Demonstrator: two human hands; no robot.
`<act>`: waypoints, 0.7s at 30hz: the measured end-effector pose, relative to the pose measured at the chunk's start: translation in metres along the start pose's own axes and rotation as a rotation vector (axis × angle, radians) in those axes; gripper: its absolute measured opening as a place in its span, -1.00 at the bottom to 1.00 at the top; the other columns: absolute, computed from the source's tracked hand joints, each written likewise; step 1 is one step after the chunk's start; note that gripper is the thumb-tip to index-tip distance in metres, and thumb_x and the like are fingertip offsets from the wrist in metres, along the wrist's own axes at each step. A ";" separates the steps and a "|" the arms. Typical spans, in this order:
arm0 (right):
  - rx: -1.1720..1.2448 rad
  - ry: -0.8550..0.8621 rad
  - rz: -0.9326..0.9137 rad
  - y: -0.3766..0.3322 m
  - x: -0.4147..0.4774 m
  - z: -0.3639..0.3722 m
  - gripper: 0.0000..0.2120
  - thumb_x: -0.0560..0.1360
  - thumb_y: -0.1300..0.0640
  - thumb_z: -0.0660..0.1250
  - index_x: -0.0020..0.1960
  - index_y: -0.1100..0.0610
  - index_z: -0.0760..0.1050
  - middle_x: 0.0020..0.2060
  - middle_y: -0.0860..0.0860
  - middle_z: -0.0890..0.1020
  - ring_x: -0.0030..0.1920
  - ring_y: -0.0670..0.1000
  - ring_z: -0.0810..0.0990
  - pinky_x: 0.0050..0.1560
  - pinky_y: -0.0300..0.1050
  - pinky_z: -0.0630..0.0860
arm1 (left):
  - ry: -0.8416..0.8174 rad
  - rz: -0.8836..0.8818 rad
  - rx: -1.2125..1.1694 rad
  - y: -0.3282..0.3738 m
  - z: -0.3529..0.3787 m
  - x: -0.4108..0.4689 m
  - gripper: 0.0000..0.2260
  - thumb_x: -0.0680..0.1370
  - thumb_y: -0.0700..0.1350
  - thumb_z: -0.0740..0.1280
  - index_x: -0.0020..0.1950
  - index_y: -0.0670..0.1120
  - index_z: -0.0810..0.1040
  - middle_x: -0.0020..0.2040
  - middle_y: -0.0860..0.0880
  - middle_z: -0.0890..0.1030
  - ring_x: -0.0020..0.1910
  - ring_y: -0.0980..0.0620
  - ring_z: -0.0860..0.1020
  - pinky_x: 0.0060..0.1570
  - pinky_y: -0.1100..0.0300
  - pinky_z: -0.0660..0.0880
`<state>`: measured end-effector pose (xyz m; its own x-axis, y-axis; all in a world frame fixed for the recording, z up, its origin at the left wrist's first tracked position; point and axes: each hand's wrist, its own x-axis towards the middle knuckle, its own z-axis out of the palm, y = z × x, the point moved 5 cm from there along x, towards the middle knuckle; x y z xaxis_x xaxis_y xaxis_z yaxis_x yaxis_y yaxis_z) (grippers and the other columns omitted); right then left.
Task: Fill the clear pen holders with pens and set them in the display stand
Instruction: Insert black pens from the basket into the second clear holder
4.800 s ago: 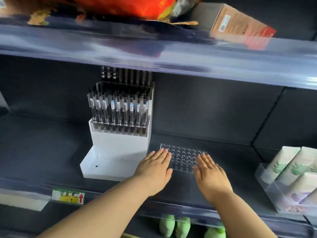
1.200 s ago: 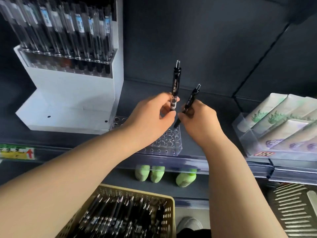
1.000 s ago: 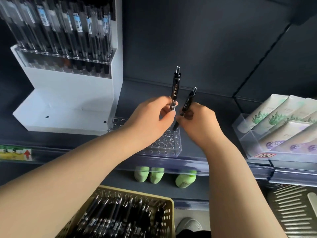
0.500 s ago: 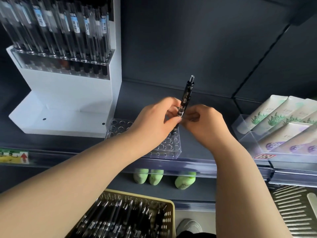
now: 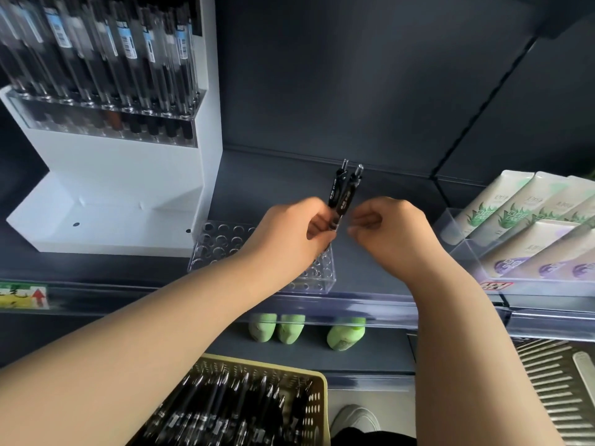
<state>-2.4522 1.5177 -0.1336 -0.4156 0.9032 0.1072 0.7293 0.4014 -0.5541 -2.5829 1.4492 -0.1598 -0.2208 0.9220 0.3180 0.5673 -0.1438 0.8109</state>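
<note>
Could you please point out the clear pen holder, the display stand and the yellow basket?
clear pen holder (image 5: 219, 244): head view, holed top, left end.
display stand (image 5: 112, 165): head view, white front panel.
yellow basket (image 5: 317, 413): head view, perforated right wall.

2 black pens (image 5: 341, 194) with white print. Clear pen holder (image 5: 222, 243), grid of round holes. White display stand (image 5: 112, 175). Dark grey shelf (image 5: 273, 188). Yellow perforated basket (image 5: 322, 400). 3 pale green bottles (image 5: 291, 329). Cream tubes (image 5: 502, 207), green leaf print. Yellow tag (image 5: 19, 296), red arrow.

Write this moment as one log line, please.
left hand: grips two pens | right hand: curled, empty | clear holder: beneath left hand
</note>
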 end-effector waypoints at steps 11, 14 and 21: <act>-0.004 -0.043 0.020 0.004 -0.002 -0.001 -0.82 0.42 0.18 0.41 0.02 0.10 0.59 -0.23 -0.08 0.58 -0.12 -0.08 0.55 -0.25 -0.39 0.30 | -0.004 0.002 0.269 -0.008 0.007 -0.002 -0.88 0.40 -0.06 0.45 -0.12 0.00 0.56 -0.27 0.19 0.52 -0.25 0.08 0.56 -0.18 0.13 0.53; -0.006 -0.045 0.021 0.005 -0.003 -0.001 -0.82 0.41 0.18 0.42 0.01 0.10 0.59 -0.24 -0.08 0.58 -0.13 -0.09 0.54 -0.25 -0.40 0.28 | -0.024 -0.015 0.262 -0.008 0.007 -0.001 -0.89 0.40 -0.07 0.44 -0.13 0.01 0.55 -0.28 0.19 0.53 -0.24 0.09 0.56 -0.16 0.13 0.53; -0.020 -0.054 0.023 0.007 -0.003 0.000 -0.82 0.40 0.19 0.42 0.00 0.08 0.59 -0.29 -0.14 0.54 -0.17 -0.11 0.52 -0.35 -0.56 0.29 | -0.021 -0.033 0.265 -0.010 0.010 -0.003 -0.89 0.43 -0.08 0.42 -0.14 0.01 0.50 -0.28 0.20 0.45 -0.24 0.11 0.49 -0.23 0.29 0.36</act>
<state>-2.4457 1.5173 -0.1374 -0.4269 0.9030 0.0490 0.7496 0.3836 -0.5394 -2.5800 1.4512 -0.1731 -0.2276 0.9325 0.2806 0.7483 -0.0168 0.6631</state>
